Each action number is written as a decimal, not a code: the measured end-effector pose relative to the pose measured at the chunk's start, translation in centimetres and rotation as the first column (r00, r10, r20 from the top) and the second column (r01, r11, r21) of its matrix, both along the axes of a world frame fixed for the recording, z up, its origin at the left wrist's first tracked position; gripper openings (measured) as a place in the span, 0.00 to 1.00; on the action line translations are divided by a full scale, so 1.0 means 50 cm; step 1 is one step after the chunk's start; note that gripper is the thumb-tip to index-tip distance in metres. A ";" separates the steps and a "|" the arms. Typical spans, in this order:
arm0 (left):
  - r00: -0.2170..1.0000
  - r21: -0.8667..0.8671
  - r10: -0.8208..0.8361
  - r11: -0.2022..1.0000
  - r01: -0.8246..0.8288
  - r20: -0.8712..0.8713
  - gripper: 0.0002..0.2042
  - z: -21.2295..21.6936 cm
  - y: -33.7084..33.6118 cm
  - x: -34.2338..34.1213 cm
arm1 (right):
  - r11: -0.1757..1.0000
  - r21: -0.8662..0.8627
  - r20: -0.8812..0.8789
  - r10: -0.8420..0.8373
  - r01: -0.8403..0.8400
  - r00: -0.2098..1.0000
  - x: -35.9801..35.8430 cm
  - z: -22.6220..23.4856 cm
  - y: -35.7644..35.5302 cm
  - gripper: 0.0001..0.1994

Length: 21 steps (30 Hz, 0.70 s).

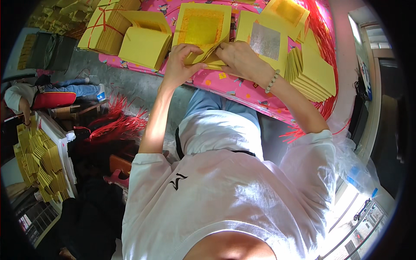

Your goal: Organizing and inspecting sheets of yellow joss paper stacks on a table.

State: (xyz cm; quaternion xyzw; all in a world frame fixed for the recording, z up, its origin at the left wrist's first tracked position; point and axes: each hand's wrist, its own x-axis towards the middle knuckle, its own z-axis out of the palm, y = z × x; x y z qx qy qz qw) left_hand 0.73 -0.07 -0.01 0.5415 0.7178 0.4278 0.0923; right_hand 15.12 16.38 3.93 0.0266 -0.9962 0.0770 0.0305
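A yellow paper sheet with a gold foil square (202, 25) lies in front of me on a pink patterned table cover (214, 86). Its near edge is bent up and curls between my hands. My left hand (184, 65) grips this near edge at the left, fingers above and thumb nearer me. My right hand (245, 60), with a beaded bracelet at the wrist, pinches the curled paper near the middle; its fingertips are partly hidden. Beside the right hand lies a yellow sheet with a silver foil square (265, 41). To the left stands a stack of folded yellow paper (145, 47).
A red-tied bundle of yellow paper (105, 28) stands far left. Fanned yellow paper (311, 78) and red strands (318, 26) lie at right. Another person (26, 97) sits at left near a white table (60, 151) with yellow folded paper. A plastic bag (355, 169) hangs at right.
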 end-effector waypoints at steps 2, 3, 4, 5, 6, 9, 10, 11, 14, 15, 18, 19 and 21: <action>1.000 0.010 0.010 1.000 -0.009 -0.021 0.19 -0.001 0.000 0.000 | 0.999 0.030 -0.021 -0.009 0.010 1.000 -0.002 -0.007 -0.004 0.15; 1.000 0.009 0.011 1.000 -0.011 -0.021 0.19 -0.001 0.000 0.000 | 1.000 0.030 -0.021 -0.008 0.008 1.000 -0.005 -0.009 -0.004 0.15; 0.999 0.004 0.020 1.000 -0.020 -0.030 0.20 -0.001 0.000 0.000 | 0.999 0.041 0.009 -0.009 0.009 1.000 -0.009 -0.010 -0.003 0.14; 0.999 -0.001 0.029 1.000 -0.029 -0.040 0.20 -0.001 0.000 0.000 | 0.999 0.052 0.039 -0.011 0.009 0.999 -0.012 -0.011 -0.002 0.13; 0.999 -0.001 0.029 1.000 -0.029 -0.040 0.20 -0.002 0.000 0.000 | 0.999 0.052 0.039 -0.011 0.009 0.999 -0.014 -0.008 -0.001 0.13; 0.998 -0.004 0.041 0.999 -0.041 -0.051 0.21 -0.002 0.000 0.001 | 0.999 0.047 0.068 -0.002 -0.001 0.998 -0.018 -0.003 0.005 0.11; 0.997 -0.004 0.046 0.999 -0.046 -0.063 0.21 -0.003 0.002 0.002 | 0.999 0.048 -0.005 0.008 -0.007 1.000 -0.019 -0.008 0.010 0.08; 0.996 -0.005 0.050 0.999 -0.051 -0.075 0.21 -0.003 0.005 0.003 | 0.999 0.050 -0.077 0.017 -0.014 0.997 -0.019 -0.011 0.014 0.07; 0.994 -0.029 0.058 0.998 -0.061 -0.091 0.20 0.003 0.006 0.007 | 0.998 -0.050 -0.071 0.028 -0.032 0.997 -0.017 -0.005 0.027 0.07; 0.994 -0.030 0.059 0.998 -0.062 -0.092 0.20 0.000 0.006 0.005 | 0.998 -0.051 -0.072 0.029 -0.033 0.997 -0.015 0.003 0.029 0.07; 0.997 0.022 0.063 0.998 -0.063 -0.044 0.18 -0.008 0.006 0.003 | 0.993 -0.106 -0.063 -0.051 0.044 0.997 -0.003 0.034 0.039 0.07; 0.997 0.034 0.071 0.997 -0.070 -0.030 0.17 -0.008 0.006 0.003 | 0.984 -0.151 -0.060 -0.102 0.092 0.993 0.004 0.049 0.041 0.07; 0.997 0.048 0.076 0.996 -0.075 -0.017 0.17 -0.009 0.006 0.004 | 0.971 -0.193 -0.056 -0.155 0.142 0.986 0.015 0.060 0.047 0.07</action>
